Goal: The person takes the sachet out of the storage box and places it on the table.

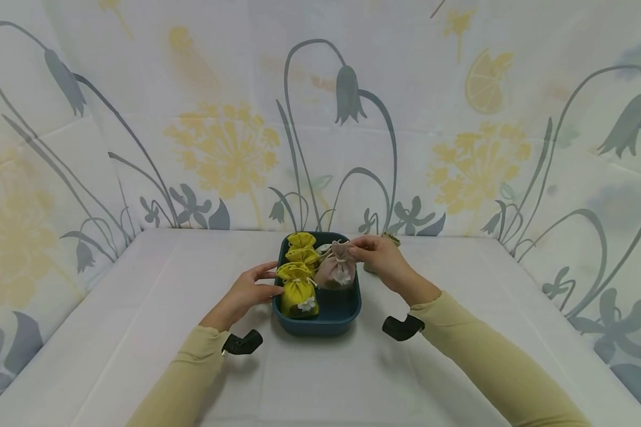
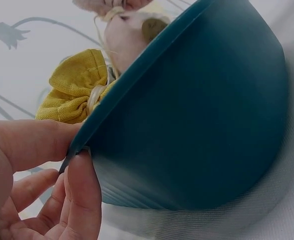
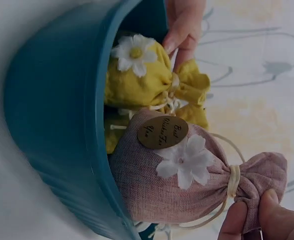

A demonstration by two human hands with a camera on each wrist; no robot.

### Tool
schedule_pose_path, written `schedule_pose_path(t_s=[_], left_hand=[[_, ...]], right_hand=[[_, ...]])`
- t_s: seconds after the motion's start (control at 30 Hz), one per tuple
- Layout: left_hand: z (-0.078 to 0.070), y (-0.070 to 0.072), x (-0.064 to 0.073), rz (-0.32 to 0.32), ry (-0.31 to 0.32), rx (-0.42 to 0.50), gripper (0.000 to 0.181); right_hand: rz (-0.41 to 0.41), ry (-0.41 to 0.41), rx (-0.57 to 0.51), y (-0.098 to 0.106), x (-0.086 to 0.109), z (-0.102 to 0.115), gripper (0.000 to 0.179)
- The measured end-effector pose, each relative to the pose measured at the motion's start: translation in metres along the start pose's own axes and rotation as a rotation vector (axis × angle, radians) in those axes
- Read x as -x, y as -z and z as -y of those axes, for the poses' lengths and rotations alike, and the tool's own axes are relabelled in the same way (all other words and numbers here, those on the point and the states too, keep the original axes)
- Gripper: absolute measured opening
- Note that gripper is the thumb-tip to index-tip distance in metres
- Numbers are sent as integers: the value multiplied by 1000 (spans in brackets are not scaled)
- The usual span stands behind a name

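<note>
A deep teal plastic bin (image 1: 317,326) stands on the white-covered table. My left hand (image 1: 253,292) pinches its left rim between thumb and fingers, as the left wrist view shows up close. Inside, along the left side, sit several yellow drawstring pouches (image 1: 299,290); the front one bears a white flower. With thumb and fingertips my right hand (image 1: 379,256) pinches the gathered top of a pinkish drawstring pouch (image 3: 171,170). This pouch carries a white flower and a round brown tag, and its lower part is within the bin's right half, behind the rim in the right wrist view.
Beyond the bin's right side, partly behind my right hand, is an olive-beige pouch (image 1: 390,238). Something whitish (image 1: 324,249) shows in the bin behind the pink pouch. A flower-printed cloth (image 1: 320,148) hangs along the table's back edge.
</note>
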State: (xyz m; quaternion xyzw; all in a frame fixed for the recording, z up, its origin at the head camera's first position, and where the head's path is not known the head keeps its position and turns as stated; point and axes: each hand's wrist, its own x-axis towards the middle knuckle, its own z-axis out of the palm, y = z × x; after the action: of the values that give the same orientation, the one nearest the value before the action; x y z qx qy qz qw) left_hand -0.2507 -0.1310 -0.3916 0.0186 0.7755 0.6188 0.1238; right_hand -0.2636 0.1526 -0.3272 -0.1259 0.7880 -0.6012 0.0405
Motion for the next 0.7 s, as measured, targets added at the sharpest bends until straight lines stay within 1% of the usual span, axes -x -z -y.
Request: schedule_pose_path(t_s=[0.17, 0.33, 0.53, 0.7], left_hand=[[0, 1, -1, -2, -1, 10, 67], [1, 0, 0, 5, -2, 5, 67], [3, 0, -5, 6, 13, 0, 69], [1, 1, -3, 0, 15, -3, 69]], right_hand=[[-8, 34, -3, -1, 10, 5, 21], [-29, 30, -21, 0, 22, 11, 22], [-26, 45, -43, 5, 35, 16, 23], [-31, 78, -57, 12, 45, 20, 23]])
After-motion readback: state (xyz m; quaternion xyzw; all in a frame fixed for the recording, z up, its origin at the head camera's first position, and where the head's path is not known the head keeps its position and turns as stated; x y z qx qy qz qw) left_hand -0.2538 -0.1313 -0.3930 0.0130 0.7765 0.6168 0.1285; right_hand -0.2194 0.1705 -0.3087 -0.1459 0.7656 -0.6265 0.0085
